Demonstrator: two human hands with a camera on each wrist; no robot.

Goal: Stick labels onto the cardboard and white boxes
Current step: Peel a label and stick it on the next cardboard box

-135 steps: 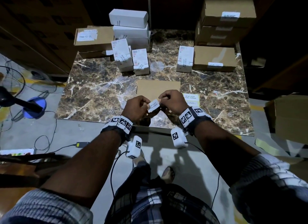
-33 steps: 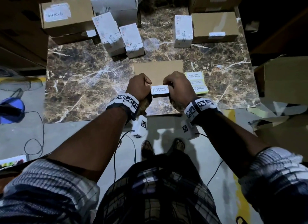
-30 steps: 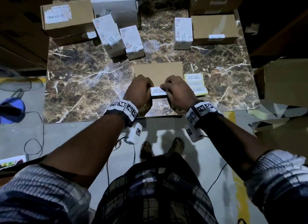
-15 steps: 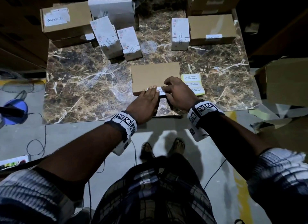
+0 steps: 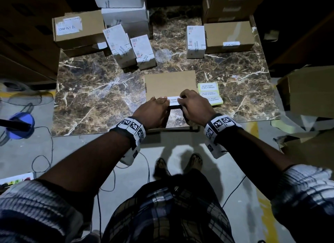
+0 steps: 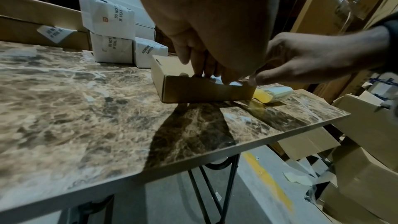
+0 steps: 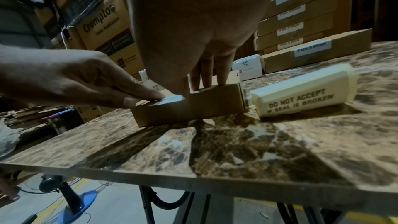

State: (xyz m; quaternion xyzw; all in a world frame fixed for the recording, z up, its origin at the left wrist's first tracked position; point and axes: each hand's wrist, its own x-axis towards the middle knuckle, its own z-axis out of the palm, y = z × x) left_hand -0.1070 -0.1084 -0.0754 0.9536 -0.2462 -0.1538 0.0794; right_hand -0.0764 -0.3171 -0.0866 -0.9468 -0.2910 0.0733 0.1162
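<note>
A flat cardboard box point(image 5: 169, 85) lies in the middle of the marble table point(image 5: 101, 98). A white label point(image 5: 173, 101) printed "DO NOT ACCEPT IF SEAL IS BROKEN" lies along the top of the box at its near edge. My left hand point(image 5: 160, 100) presses straight fingers point(image 7: 148, 95) on the label's left end point(image 7: 172, 99). My right hand point(image 5: 182, 98) touches the right end, its fingertips point(image 7: 206, 86) down on the box top point(image 7: 215, 103). A stack of yellow label sheets point(image 5: 209, 93) lies just right of the box.
Small white boxes point(image 5: 126, 45) and cardboard boxes point(image 5: 77, 29) crowd the back left. Another white box point(image 5: 195, 41) and a labelled cardboard box point(image 5: 229, 36) stand back right. A large carton point(image 5: 307, 90) sits off the table's right side. A fan with a blue base point(image 5: 19, 125) stands on the floor.
The label went from being held in the air between both hands down onto the box's near edge. My left hand flattened onto it, then slid slightly left, uncovering more of the label.
</note>
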